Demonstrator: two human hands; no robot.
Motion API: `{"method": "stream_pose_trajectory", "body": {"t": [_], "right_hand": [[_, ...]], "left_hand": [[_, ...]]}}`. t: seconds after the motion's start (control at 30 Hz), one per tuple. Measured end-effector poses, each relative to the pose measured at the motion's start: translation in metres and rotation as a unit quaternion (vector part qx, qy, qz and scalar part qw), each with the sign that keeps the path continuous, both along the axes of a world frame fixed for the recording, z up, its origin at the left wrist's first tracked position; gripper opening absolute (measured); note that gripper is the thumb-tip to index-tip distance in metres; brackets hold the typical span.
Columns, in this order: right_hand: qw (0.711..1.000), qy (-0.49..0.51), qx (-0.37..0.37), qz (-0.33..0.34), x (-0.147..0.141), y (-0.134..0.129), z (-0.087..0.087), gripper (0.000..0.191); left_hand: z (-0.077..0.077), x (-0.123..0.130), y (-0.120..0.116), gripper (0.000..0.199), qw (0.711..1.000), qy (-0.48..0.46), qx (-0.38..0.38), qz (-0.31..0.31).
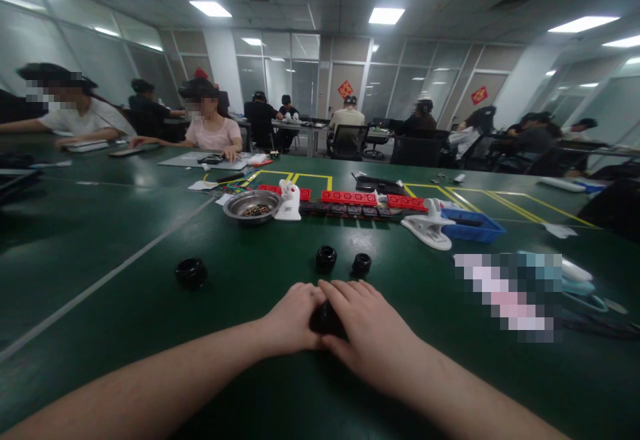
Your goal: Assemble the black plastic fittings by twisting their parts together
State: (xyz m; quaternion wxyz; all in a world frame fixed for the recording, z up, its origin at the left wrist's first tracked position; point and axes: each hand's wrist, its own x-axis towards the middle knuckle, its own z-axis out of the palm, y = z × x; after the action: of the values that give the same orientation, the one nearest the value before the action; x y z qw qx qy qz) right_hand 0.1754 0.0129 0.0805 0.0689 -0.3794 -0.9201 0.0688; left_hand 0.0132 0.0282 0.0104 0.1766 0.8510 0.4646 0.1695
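My left hand (296,317) and my right hand (367,323) meet over the green table in front of me. Both are closed around a glossy black round piece (327,320), mostly hidden by the fingers. Just beyond them stand two black ring-shaped pieces with hollow tops, like small tyres: one in the middle (326,258) and a smaller-looking one to its right (361,264). A third black ring-shaped piece (191,273) lies apart, to the left of my left hand.
A metal bowl (233,213) with small brassy parts stands beyond the hands, beside a white clip-like stand (287,203). Red blocks (349,198) run behind a black strip. A second white stand (429,227) and a blue tray (480,230) are to the right. People sit at tables beyond.
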Motion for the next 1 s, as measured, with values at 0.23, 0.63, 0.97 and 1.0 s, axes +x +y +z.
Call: {"method": "stream_pose_trajectory", "body": {"t": [0.23,0.63,0.97,1.0], "right_hand": [[0.998,-0.057,0.025,-0.030,-0.009,0.003,-0.005,0.044],[0.997,-0.040,0.029,-0.055,-0.008,-0.002,-0.002,0.048],[0.999,0.000,0.042,0.019,-0.005,-0.003,-0.004,0.041],[0.999,-0.008,0.043,0.000,-0.007,-0.003,-0.004,0.039]], "left_hand": [[0.007,0.003,-0.002,0.034,1.000,0.017,-0.002,0.008],[0.005,0.001,-0.002,0.035,1.000,0.009,-0.006,0.004],[-0.003,0.000,0.000,0.035,1.000,0.004,0.014,-0.002],[-0.002,0.000,0.000,0.034,1.000,0.005,0.013,-0.007]]}}
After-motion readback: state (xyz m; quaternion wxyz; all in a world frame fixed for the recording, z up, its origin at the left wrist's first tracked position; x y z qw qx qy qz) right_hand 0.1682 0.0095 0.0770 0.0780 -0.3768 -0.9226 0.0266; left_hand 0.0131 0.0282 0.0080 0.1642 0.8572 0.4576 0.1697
